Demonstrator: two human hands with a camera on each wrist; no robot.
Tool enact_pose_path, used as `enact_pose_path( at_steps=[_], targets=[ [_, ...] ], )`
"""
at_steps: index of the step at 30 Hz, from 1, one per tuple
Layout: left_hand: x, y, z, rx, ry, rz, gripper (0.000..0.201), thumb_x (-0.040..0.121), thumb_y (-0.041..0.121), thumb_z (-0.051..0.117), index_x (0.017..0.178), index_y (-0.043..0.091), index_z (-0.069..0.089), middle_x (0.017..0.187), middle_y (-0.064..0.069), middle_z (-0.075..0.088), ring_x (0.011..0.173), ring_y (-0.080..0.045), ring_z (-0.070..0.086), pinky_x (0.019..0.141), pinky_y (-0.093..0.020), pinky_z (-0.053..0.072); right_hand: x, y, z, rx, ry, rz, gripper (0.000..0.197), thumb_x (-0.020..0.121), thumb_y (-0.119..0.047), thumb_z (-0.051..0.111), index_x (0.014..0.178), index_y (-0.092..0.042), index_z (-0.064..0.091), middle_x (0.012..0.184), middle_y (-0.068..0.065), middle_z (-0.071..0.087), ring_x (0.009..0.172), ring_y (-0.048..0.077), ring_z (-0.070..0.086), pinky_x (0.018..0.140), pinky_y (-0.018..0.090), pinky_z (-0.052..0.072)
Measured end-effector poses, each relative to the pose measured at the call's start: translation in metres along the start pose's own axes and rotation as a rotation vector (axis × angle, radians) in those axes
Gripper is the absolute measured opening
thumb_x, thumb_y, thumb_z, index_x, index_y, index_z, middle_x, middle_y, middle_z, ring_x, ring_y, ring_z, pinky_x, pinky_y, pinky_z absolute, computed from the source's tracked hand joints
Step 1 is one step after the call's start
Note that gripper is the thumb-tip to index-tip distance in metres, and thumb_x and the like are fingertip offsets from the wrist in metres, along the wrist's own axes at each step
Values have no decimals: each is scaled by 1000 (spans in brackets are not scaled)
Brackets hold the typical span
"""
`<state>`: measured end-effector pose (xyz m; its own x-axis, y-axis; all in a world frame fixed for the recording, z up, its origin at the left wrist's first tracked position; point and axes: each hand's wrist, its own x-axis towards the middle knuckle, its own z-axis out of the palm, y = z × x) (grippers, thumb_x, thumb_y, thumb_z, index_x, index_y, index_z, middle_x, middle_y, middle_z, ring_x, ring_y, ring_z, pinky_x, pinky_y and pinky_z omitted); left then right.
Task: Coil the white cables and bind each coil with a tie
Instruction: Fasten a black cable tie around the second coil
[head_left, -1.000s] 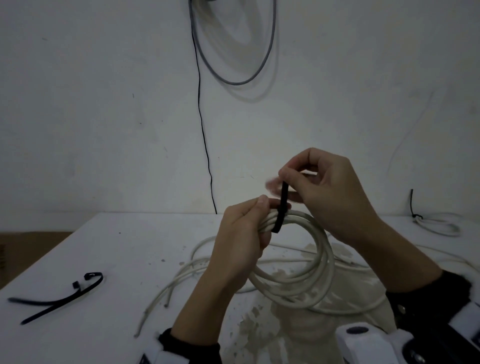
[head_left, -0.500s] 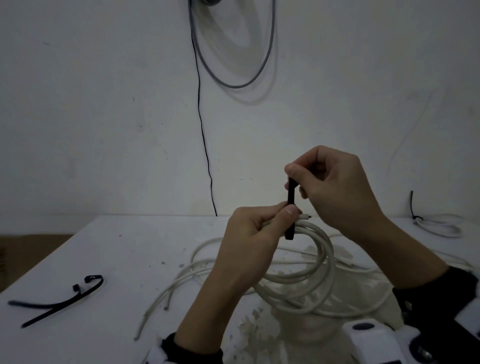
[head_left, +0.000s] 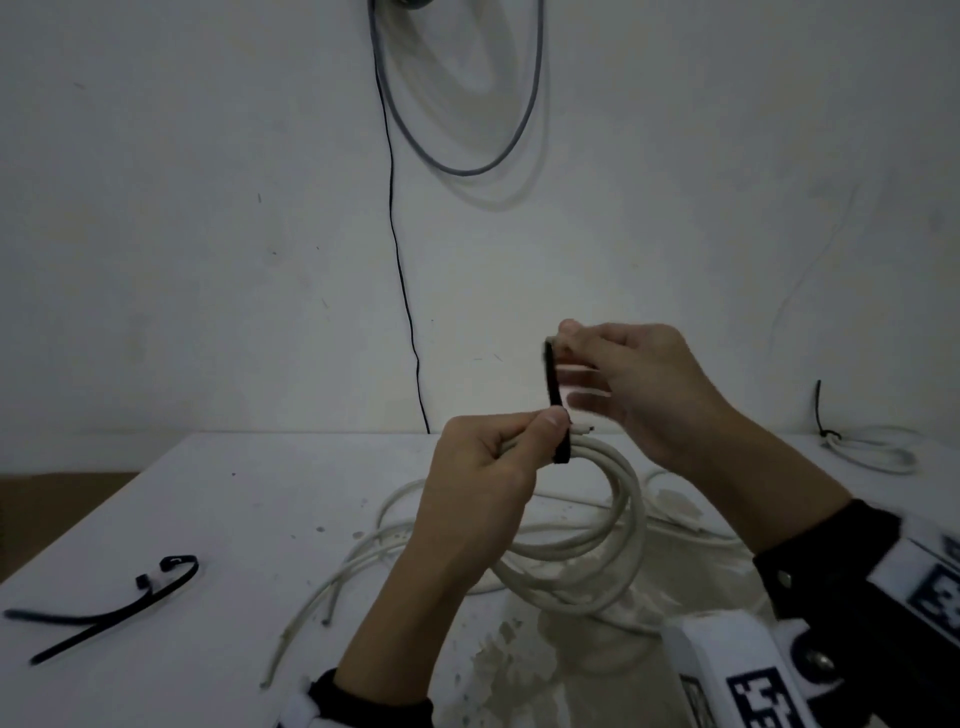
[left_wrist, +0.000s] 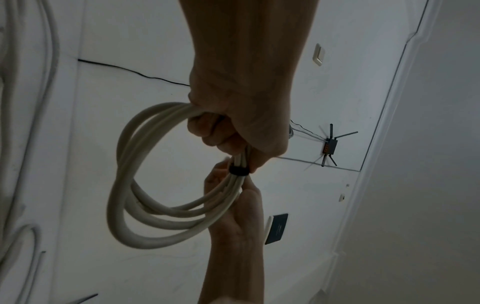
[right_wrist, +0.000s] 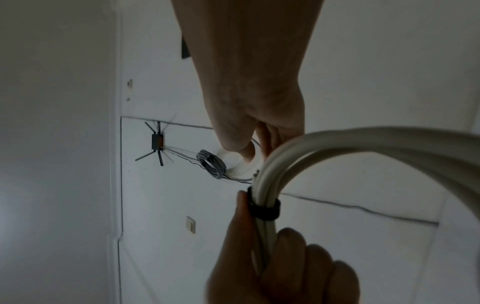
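Observation:
A white cable coil (head_left: 621, 525) hangs above the table, and my left hand (head_left: 543, 428) grips its top with thumb and curled fingers. A black tie (head_left: 555, 395) wraps the coil's strands right beside that thumb, and its tail stands straight up. My right hand (head_left: 563, 340) pinches the tail's top end, with its other fingers spread and blurred. In the left wrist view the tie (left_wrist: 238, 171) bands the coil (left_wrist: 124, 185) just below my left hand (left_wrist: 228, 133). In the right wrist view the tie (right_wrist: 265, 209) sits tight around the strands (right_wrist: 337, 139).
Loose white cables (head_left: 332, 587) sprawl on the white table (head_left: 234, 519) under the coil. Spare black ties (head_left: 104, 613) lie at the left front. A tied white coil (head_left: 872, 449) rests at the far right. A grey cable loop (head_left: 467, 130) hangs on the wall.
My right hand has drawn the tie's tail upward, so more of it stands above the coil. Both hands and the coil have shifted slightly right.

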<state>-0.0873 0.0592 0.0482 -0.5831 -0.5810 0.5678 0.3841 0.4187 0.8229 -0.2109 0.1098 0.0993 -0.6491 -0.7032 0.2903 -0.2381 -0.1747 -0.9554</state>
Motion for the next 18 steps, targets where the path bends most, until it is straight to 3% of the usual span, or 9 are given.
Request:
enact_pose_path(
  at_steps=[2,5,7,11,14,16,18],
  targets=[
    [1,0,-2,-5,32,13,28,91,20,52,75,13,74,41,2,34,38,-7,26,42,-5,30,-6,-4,-1,-25,-152,178,37,86,-33,63,92,3,65,81,11,70,69,19,65,57,26,53],
    [2,0,-5,9,34,32,25,92,17,50,85,14,74,34,12,41,34,-1,32,42,-5,29,-13,-6,0,-138,-295,318,36,80,-34,69,78,2,65,57,6,62,55,17,59,50,26,47],
    [1,1,-5,36,24,55,24,92,14,49,91,9,73,33,14,42,33,1,39,44,-1,30,-13,-8,1,-105,-267,300,25,78,-23,71,77,1,68,58,6,65,56,17,60,51,26,47],
    [0,0,-2,112,0,87,23,93,9,49,99,3,70,35,20,48,40,9,48,47,0,32,-9,-10,5,-27,-111,198,5,76,-2,70,78,2,70,71,14,73,66,24,70,67,33,58],
    [-1,-4,-2,188,4,89,26,92,17,52,77,16,73,33,14,42,36,0,40,46,-4,30,-10,-8,9,6,-66,194,3,78,6,66,76,8,67,65,17,71,57,24,70,54,29,57],
    [-1,-5,-1,225,-10,70,36,93,20,51,59,28,63,34,10,38,35,-2,35,45,-5,28,-8,-5,11,31,-36,207,5,78,8,64,76,12,65,59,16,69,51,23,67,46,25,53],
    [0,-8,1,228,-19,-4,43,94,21,48,52,18,55,35,10,37,36,-2,33,44,-10,29,-5,-2,11,58,-1,204,6,78,7,64,74,11,64,56,14,68,48,23,66,45,26,52]
  ],
)
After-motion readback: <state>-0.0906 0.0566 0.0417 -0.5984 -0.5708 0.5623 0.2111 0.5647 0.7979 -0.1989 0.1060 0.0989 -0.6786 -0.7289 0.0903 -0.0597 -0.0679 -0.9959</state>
